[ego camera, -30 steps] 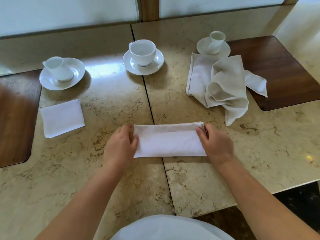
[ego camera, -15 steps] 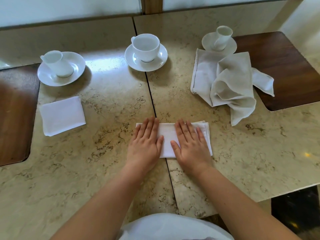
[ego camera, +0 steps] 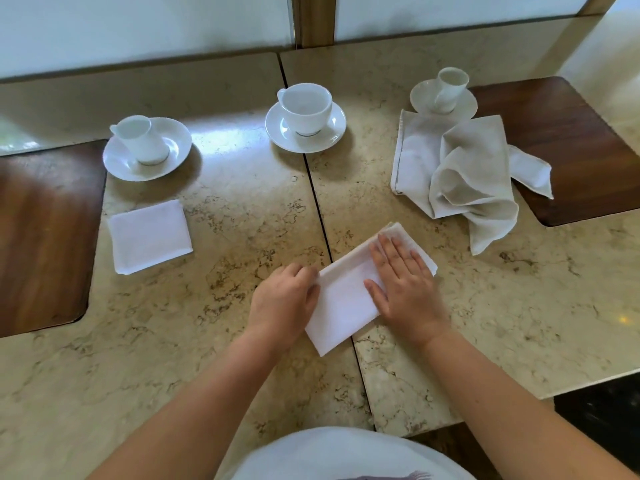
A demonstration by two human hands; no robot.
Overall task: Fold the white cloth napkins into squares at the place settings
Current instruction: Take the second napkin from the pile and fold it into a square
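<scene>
Since half a second ago, the napkin being folded [ego camera: 341, 306] has turned from lying square across the table seam to lying on a slant, its far corner now pointing away to the right and its near corner toward the person. The left hand [ego camera: 284, 301], which was lying flat on the cloth, is now sitting at the napkin's left edge with its fingers curled over and pinching that edge. The right hand [ego camera: 403, 282] is lying flat on the napkin's right half, fingers straight and slightly spread, pressing the cloth against the marble tabletop [ego camera: 485, 306]. Between the two hands the white cloth is showing as a bare, smooth panel crossing the dark seam in the table. Well to the left of the left hand, a folded square napkin [ego camera: 149, 237] is lying flat, and beyond it a cup on a saucer [ego camera: 147, 147] is standing. Straight beyond the hands, another cup and saucer [ego camera: 305, 117] is sitting beside the seam. Beyond and to the right of the right hand, a crumpled napkin [ego camera: 460, 178] is lying in a loose heap, one corner trailing onto a dark wooden inlay [ego camera: 571, 143], with a third cup and saucer [ego camera: 445, 95] touching its far edge.
</scene>
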